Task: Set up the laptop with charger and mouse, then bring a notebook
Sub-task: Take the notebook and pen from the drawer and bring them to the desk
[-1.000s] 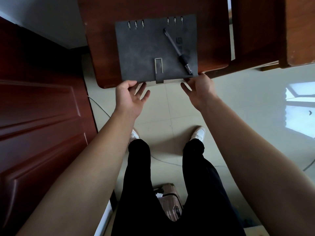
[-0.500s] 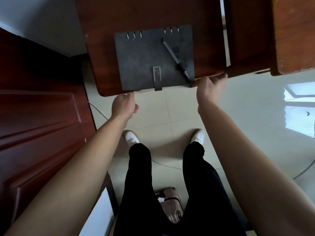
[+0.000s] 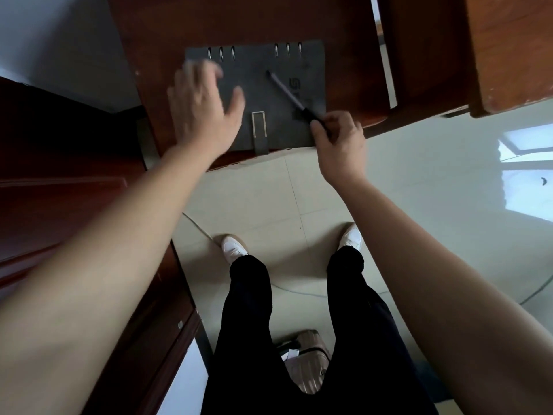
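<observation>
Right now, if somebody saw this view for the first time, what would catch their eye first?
The grey ring-bound notebook lies closed at the near edge of the dark wooden table, with a pen slanted across its cover. The right hand pinches the pen's near end, while the left hand, spread open and blurred, is over the notebook's left half. A pale suitcase shows on the floor between the legs.

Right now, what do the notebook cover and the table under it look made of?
Notebook cover: grey felt or suede-like fabric, matte; mottled, no shine. Table: reddish-brown wood, probably varnished; smooth with a faint sheen, pale chips at one edge.
</observation>
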Motion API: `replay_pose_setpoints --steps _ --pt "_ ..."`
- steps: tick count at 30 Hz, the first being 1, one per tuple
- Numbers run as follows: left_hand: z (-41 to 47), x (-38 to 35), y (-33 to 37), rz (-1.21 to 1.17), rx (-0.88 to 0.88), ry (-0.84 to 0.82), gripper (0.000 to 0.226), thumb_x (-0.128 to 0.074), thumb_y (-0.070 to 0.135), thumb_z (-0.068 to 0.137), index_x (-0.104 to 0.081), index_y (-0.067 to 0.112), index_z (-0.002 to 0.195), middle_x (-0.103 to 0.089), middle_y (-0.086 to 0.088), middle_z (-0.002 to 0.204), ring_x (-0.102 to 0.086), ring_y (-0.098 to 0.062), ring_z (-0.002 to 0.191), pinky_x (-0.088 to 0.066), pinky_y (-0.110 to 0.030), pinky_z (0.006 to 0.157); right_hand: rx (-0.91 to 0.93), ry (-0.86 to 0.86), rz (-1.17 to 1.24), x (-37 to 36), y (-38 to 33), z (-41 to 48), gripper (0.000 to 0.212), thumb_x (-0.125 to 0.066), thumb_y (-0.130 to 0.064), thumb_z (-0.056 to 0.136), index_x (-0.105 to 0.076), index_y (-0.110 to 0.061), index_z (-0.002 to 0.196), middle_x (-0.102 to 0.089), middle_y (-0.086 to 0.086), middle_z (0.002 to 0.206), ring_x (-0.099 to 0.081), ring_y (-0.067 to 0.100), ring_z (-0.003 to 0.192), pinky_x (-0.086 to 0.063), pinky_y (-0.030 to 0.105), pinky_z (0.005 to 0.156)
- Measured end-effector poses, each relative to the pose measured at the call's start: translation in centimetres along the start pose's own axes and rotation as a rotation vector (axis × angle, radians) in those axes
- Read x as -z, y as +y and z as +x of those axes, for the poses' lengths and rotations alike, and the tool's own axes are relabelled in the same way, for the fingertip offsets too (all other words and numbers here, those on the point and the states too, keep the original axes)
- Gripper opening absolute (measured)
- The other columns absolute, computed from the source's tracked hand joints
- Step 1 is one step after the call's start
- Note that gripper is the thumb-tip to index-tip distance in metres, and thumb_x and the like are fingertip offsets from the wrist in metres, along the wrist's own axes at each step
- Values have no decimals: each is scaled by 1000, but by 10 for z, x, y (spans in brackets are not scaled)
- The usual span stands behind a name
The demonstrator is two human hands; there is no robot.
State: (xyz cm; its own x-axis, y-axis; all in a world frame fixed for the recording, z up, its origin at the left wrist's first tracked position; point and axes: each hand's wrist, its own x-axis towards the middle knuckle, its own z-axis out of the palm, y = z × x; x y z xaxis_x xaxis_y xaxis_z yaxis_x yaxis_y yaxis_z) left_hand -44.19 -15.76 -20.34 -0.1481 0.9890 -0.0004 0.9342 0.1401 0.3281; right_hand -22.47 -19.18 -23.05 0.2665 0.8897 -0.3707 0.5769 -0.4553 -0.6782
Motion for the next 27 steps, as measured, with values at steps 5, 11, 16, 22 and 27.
replay_pose_setpoints --steps 5,11,16,22,27 --pt "59 -26 16 44 -81 -313 92 -40 76 84 -28 15 151 -22 -13 162 -20 -29 149 -14 -52 119 -193 -88 266 -3 12 -12 19 -53 -32 101 -50 -13 104 -63 12 109 -63 29 103 -54 49 89" --pt "20 -30 19 168 53 -363 112 -47 91 63 -36 16 146 -37 -18 151 -31 -38 139 -22 -57 113 -557 -128 948 -14 13 -33 29 -38 -36 106 -40 -9 115 -57 17 130 -66 29 110 -56 44 93" --pt "-48 -27 16 52 316 -288 102 -58 86 57 -46 16 130 -47 -16 136 -41 -39 126 -36 -51 101 -626 -119 1067 -25 9 -51 21 -35 -34 108 -39 -13 111 -60 10 123 -63 34 115 -53 50 95" --pt "-105 -4 14 -959 688 -697 39 -76 39 80 -70 18 113 -75 -6 110 -71 -26 103 -54 -47 96 -610 -78 914 16 38 -85 21 -44 -30 105 -45 -21 87 -52 8 90 -49 24 84 -43 42 76" --pt "-143 29 53 -1150 726 -810 22 -71 21 89 -71 8 106 -77 -13 97 -75 -25 82 -58 -31 61 -455 -36 811 84 53 -130 16 -48 -33 103 -45 -21 93 -55 3 89 -50 23 82 -44 35 62"
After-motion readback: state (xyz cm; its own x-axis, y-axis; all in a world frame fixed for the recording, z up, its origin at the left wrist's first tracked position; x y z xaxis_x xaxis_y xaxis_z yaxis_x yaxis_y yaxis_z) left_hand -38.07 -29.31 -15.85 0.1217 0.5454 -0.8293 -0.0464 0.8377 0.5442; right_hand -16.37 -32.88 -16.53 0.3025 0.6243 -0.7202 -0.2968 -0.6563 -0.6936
